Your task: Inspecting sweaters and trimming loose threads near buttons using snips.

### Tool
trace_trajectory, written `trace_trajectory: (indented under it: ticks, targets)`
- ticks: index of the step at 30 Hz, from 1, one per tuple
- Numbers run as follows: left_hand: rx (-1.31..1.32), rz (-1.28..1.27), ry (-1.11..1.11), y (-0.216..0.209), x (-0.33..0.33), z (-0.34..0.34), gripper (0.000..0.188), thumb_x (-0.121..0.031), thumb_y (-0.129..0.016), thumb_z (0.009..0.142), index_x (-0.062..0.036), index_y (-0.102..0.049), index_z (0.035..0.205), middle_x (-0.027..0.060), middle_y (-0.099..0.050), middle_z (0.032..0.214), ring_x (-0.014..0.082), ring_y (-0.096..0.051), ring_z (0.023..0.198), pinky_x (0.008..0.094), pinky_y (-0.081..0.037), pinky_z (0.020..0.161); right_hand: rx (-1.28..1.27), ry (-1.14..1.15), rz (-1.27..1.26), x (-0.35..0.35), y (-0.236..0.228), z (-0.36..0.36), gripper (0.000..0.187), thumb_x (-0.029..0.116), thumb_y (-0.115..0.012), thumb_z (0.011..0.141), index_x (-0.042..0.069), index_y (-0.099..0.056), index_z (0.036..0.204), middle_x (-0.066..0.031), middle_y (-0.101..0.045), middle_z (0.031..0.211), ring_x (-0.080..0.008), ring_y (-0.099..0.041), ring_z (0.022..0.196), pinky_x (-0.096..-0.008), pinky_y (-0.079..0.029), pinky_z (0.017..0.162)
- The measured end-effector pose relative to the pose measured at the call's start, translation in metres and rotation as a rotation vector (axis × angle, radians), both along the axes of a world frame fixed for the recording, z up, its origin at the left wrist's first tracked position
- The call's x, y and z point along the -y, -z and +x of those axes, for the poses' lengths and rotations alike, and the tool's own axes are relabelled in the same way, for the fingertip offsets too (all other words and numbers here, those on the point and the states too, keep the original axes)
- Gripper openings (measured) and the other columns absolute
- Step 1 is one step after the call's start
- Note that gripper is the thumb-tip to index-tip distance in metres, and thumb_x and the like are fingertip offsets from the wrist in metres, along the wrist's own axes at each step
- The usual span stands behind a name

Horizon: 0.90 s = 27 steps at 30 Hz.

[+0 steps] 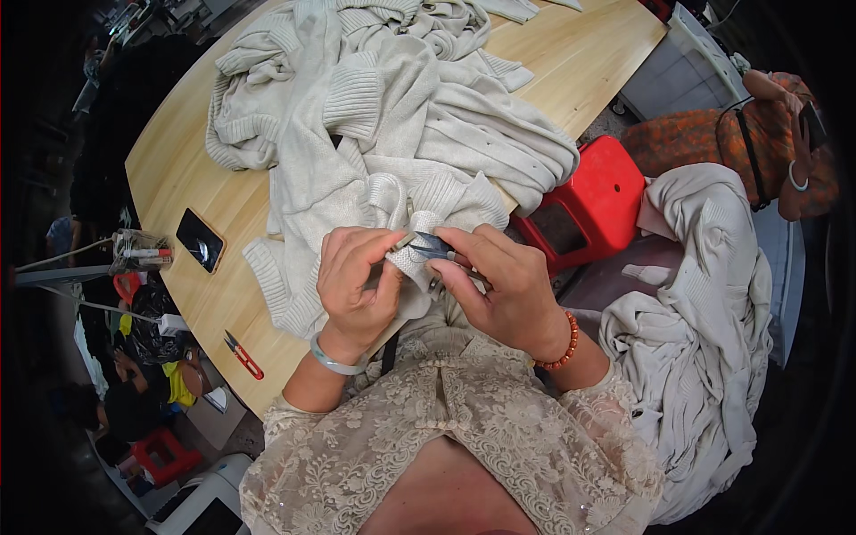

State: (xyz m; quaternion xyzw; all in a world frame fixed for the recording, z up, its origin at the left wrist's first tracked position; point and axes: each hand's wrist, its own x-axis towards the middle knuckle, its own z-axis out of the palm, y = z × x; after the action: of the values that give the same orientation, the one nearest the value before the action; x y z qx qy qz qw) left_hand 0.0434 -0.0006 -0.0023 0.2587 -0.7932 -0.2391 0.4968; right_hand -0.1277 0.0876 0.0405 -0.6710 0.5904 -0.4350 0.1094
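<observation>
Cream knit sweaters (308,192) lie heaped on the wooden table, their ribbed cuffs and hems showing. Close in front of me, my left hand (357,281) pinches a folded edge of the knit fabric between thumb and fingers. My right hand (510,283) is closed round a pair of thread snips (433,245). Their dark blades point left and meet the pinched edge near my left fingertips. The handles are mostly hidden by my right fingers. Whether a thread lies between the blades is too small to tell.
On the table (165,183) at left lie a black phone (201,241) and red-handled snips (243,357). To the right stands a red stool (606,192), with another heap of cream knits (691,348) beside it. Another person (758,143) is at the far right.
</observation>
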Motion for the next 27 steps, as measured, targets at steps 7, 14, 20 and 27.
trace_trajectory:
  ticks: [7,14,20,27]
  targets:
    - [0.040,-0.066,-0.029,-0.0012,-0.0033,-0.0016,0.033,0.006,-0.067,0.070,-0.0016,-0.069,0.101,0.0102,-0.069,0.092,0.0277,-0.062,0.083,0.0355,-0.046,0.076,0.029,0.033,0.027,-0.0048,-0.0025,0.0034,0.030,0.005,-0.075,0.083,-0.001,-0.065,0.111,-0.0095,-0.060,0.075,-0.0186,-0.061,0.059,-0.0284,-0.046,0.050]
    - [0.040,-0.047,-0.063,-0.0026,-0.0038,-0.0017,0.025,0.007,-0.069,0.076,0.0008,-0.070,0.100,0.0119,-0.070,0.092,0.0267,-0.063,0.083,0.0339,-0.049,0.076,0.033,0.070,0.037,-0.0088,-0.0047,0.0055,0.029,0.005,-0.075,0.083,-0.001,-0.065,0.110,-0.0095,-0.060,0.074,-0.0184,-0.060,0.058,-0.0285,-0.045,0.050]
    - [0.036,-0.054,-0.055,-0.0019,-0.0036,-0.0029,0.022,0.005,-0.070,0.077,0.0007,-0.070,0.099,0.0113,-0.070,0.091,0.0267,-0.062,0.083,0.0339,-0.049,0.076,0.008,0.084,0.033,-0.0066,-0.0034,0.0064,0.029,0.006,-0.075,0.084,-0.001,-0.065,0.110,-0.0094,-0.059,0.073,-0.0188,-0.059,0.057,-0.0295,-0.044,0.049]
    - [0.037,-0.059,-0.055,0.0003,-0.0030,-0.0053,0.022,0.005,-0.070,0.077,0.0007,-0.069,0.098,0.0114,-0.070,0.091,0.0267,-0.062,0.082,0.0339,-0.049,0.075,0.002,0.089,0.027,-0.0074,-0.0050,0.0055,0.029,0.006,-0.075,0.084,-0.001,-0.065,0.109,-0.0090,-0.059,0.073,-0.0189,-0.059,0.058,-0.0291,-0.044,0.050]
